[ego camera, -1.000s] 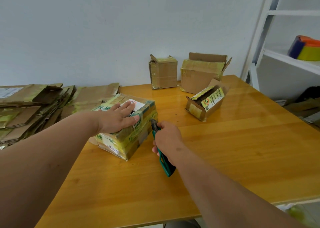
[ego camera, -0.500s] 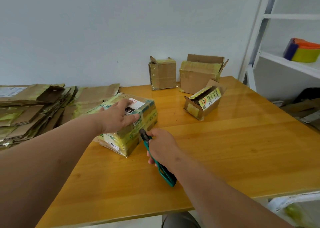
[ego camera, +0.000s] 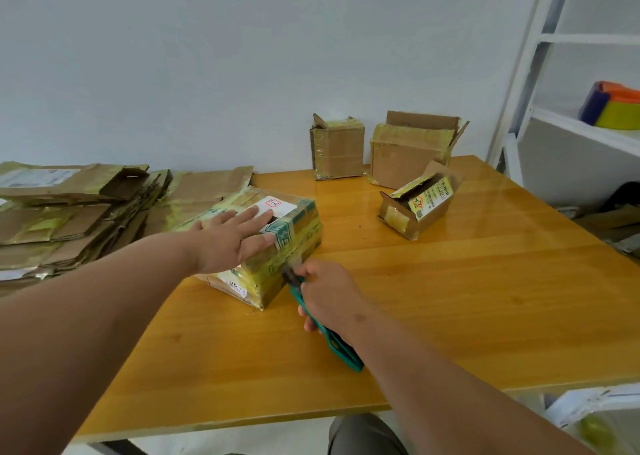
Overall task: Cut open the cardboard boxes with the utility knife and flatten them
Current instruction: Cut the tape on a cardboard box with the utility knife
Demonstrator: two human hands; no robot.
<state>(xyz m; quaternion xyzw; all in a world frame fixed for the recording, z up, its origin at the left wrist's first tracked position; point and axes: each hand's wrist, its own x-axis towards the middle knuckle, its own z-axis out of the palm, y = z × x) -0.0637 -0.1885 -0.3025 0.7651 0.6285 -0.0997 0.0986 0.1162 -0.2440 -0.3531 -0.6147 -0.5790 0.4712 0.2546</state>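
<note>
Head view, and the action is on the taped box, sitting toward the left side of the table, a little in from the near edge. The left hand lies flat on its top, fingers straight and spread, pressing it down. The right hand is clenched around the green utility knife, its tip right up against the box's near side face; the blade itself is too small to make out. The step in hand looks like slitting the tape along that face.

How will it handle? Likely light, with thin cardboard walls that give under pressure, and all that glossy yellowish tape looks slippery, so the flat palm on top seems the sensible hold, well away from the blade's line.

Moving outward: a small open box lies tipped on its side toward the far right, and two more boxes stand at the far edge against the wall. Off the table's left side, a stack of flattened cardboard is piled up. The table is glossy orange-toned wood. A pale wall stands behind, and a white shelving unit stands to the right with something colourful on it.
</note>
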